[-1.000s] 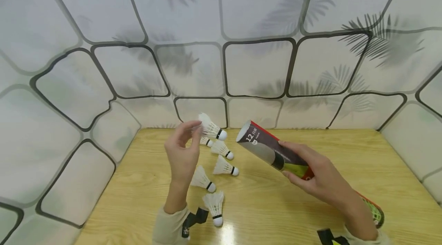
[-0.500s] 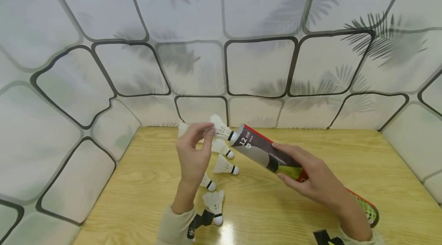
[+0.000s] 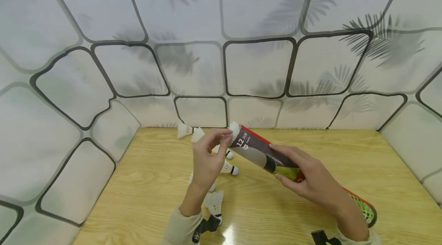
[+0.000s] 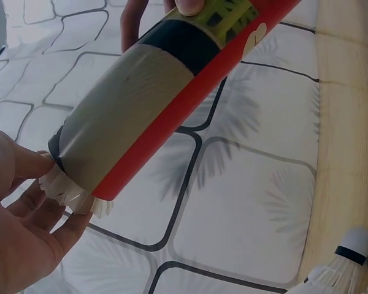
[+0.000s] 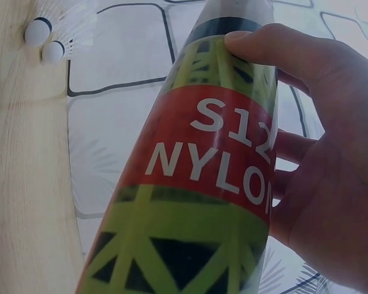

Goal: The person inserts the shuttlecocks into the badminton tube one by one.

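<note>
Shuttlecock (image 3: 235, 129) now inside tube (image 3: 259, 153), only feather ends protruding; left grip (image 3: 208, 156) shifted right to tube's mouth.

Tube (image 5: 184, 168) lettered "S12 NYLON" on red, "12" on grey

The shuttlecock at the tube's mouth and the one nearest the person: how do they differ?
The first shuttlecock sits partly inside the tube; the nearest shuttlecock lies on the table.
The first shows only skirt; the nearest also shows some tip.
The left hand pinches the first; no hand holds the nearest.
Both have white skirts.
</note>
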A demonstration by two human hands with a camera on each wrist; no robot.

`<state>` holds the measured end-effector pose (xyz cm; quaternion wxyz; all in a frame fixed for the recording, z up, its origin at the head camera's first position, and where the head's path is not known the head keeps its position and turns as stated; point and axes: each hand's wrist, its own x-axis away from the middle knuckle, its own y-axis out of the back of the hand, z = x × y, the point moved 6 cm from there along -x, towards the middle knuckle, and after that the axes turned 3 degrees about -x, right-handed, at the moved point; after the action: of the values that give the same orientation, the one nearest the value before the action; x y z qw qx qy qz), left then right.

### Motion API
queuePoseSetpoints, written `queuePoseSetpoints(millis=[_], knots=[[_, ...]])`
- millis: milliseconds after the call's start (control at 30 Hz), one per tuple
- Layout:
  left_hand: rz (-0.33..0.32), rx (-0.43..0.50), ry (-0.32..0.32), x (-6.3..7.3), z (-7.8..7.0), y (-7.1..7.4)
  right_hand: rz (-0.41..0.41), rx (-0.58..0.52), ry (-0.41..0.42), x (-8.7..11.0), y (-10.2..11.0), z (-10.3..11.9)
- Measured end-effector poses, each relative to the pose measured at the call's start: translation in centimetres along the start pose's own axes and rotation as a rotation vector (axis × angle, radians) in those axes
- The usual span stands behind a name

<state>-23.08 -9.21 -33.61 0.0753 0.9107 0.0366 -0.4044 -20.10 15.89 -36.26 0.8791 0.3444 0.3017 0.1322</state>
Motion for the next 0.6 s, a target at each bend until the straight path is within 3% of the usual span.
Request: queuePoseSetpoints(millis=[300,600], knots=[[0.081,0.086,0.032,0.13,0.35,-0.73,-0.014,0.022,-0.001,-0.09,0.36,0.05],[0.129,0.097,0.055,0.38,0.51,-1.08,-0.004,-0.012,-0.014,0.13,0.4,0.0]])
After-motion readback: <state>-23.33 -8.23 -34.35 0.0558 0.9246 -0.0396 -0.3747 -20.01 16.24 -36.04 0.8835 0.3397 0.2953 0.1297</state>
